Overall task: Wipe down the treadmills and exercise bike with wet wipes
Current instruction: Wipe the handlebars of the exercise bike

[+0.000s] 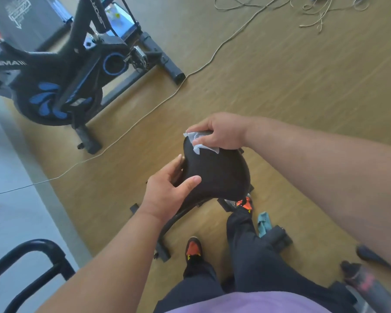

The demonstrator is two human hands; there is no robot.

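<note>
A black bike saddle (219, 175) sits in the middle of the view, below me. My right hand (221, 134) presses a white wet wipe (200, 146) onto the saddle's narrow far end. My left hand (167, 195) grips the saddle's left side, thumb on top and fingers underneath. The saddle's black frame (172, 222) curves down under my left wrist. A second exercise bike (61, 71), black with blue trim, stands on the floor at the upper left.
A thin cord (145, 114) runs across the wooden floor from the upper right to the left edge. A teal cloth (263, 223) lies by my shoes. A black rail (29, 256) is at the lower left, and a black and red part (366, 283) at the lower right.
</note>
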